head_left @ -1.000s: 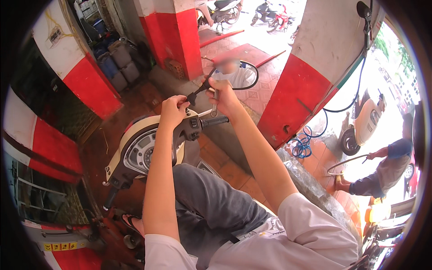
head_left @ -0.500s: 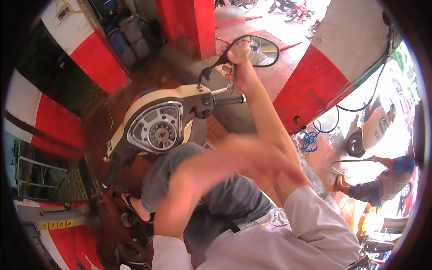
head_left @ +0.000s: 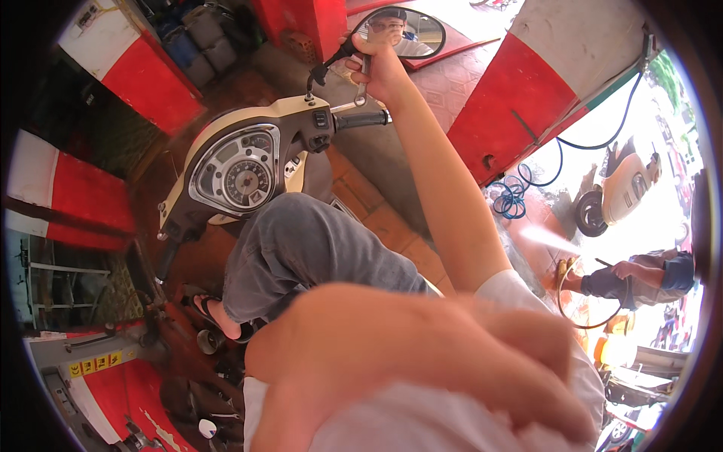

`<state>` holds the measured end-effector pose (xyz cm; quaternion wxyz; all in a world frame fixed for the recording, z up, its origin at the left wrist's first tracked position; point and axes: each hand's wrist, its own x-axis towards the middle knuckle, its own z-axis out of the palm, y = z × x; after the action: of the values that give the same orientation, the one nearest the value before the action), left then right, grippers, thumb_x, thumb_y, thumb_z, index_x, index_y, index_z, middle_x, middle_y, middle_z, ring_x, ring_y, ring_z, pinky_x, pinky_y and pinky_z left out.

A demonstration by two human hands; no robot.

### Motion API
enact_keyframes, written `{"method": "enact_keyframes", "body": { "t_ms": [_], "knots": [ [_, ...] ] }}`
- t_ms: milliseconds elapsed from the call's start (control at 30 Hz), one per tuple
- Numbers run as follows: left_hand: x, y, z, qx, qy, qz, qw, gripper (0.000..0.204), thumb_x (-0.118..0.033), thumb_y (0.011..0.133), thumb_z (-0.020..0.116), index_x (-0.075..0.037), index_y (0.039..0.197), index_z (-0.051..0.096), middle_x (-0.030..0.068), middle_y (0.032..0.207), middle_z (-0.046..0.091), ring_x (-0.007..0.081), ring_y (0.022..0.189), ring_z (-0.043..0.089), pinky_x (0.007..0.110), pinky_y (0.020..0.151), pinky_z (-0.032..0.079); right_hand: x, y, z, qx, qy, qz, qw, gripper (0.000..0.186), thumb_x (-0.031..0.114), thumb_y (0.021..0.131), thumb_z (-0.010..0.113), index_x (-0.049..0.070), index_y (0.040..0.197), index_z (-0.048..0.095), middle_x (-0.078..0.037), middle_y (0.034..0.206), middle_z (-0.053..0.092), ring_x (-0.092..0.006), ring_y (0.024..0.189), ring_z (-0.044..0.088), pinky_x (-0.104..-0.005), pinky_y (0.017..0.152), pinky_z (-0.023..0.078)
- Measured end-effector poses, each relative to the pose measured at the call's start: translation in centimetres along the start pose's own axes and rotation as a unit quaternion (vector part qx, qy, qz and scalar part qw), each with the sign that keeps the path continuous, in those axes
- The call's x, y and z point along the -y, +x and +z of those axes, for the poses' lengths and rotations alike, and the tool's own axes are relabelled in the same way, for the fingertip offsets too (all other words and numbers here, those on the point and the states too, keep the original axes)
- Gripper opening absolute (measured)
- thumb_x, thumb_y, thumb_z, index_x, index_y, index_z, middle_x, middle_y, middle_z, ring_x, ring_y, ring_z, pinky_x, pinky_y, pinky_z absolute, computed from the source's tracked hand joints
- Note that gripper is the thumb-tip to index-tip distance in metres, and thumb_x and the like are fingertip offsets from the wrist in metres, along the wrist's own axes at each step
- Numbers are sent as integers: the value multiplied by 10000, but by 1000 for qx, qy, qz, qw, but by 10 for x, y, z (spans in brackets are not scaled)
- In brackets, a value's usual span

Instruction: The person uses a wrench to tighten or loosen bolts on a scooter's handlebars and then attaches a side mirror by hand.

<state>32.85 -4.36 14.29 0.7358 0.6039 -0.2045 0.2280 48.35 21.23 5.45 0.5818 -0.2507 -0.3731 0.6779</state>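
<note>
The scooter's handlebar and dial cluster (head_left: 247, 183) lie ahead of me, trimmed in cream and brown. A black-framed round mirror (head_left: 416, 39) rises on a dark stem (head_left: 319, 73) beside the right grip (head_left: 361, 120). At the mirror's near edge, my right hand (head_left: 382, 74) is closed with a metal wrench (head_left: 361, 96) in it, ring end down. The fingers partly hide the wrench and the top of the stem. My left hand (head_left: 482, 354) crosses close in front of my chest, smeared by motion. Whether it holds anything does not show.
Red-and-white pillars (head_left: 520, 90) stand on both sides. A coiled blue hose (head_left: 510, 200) lies on the floor at right. Beyond it, a person (head_left: 640, 280) sprays water near a cream scooter (head_left: 633, 188). My knee (head_left: 294, 226) is close under the handlebar.
My left hand has swung from beside my right arm down and closer to the camera. The view has shifted, so the scooter sits higher and further left. My right hand stays at the mirror.
</note>
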Motion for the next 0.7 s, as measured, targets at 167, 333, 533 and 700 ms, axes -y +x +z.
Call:
{"method": "enact_keyframes", "body": {
  "t_ms": [167, 333, 533, 700],
  "knots": [
    [-5, -33, -103, -295, 189, -37, 936, 594, -386, 891, 733, 55, 1266, 601, 90, 1023, 665, 132, 814, 593, 281, 752, 470, 1, -1, -25, -21, 11, 5, 1000, 157, 221, 983, 641, 82, 1047, 675, 24, 894, 616, -95, 655, 471, -223, 469, 253],
    [19, -115, -223, -497, 594, -176, 608, 498, -41, 875, 686, -25, 1360, 578, 143, 1240, 683, 256, 1147, 666, 323, 988, 502, -7, -6, 2, -24, 18, -17, 999, 171, 222, 979, 660, 60, 1013, 705, 23, 768, 554, -82, 627, 480, -223, 460, 255],
    [41, -103, -266, -442, 660, -158, 587, 424, -26, 862, 697, -16, 1281, 631, 202, 1132, 717, 289, 991, 733, 374, 861, 559, -8, -24, 16, -84, -13, -30, 996, 164, 234, 970, 678, 84, 1031, 704, 34, 753, 524, -66, 631, 455, -218, 490, 271],
    [42, -101, -272, -464, 651, -135, 585, 252, -17, 864, 674, 2, 1113, 710, 224, 942, 718, 367, 905, 716, 423, 810, 548, -37, -38, 24, -109, -140, -88, 980, 233, 300, 948, 720, 84, 1035, 728, -12, 872, 621, -63, 751, 548, -218, 597, 413]
  ]
}}
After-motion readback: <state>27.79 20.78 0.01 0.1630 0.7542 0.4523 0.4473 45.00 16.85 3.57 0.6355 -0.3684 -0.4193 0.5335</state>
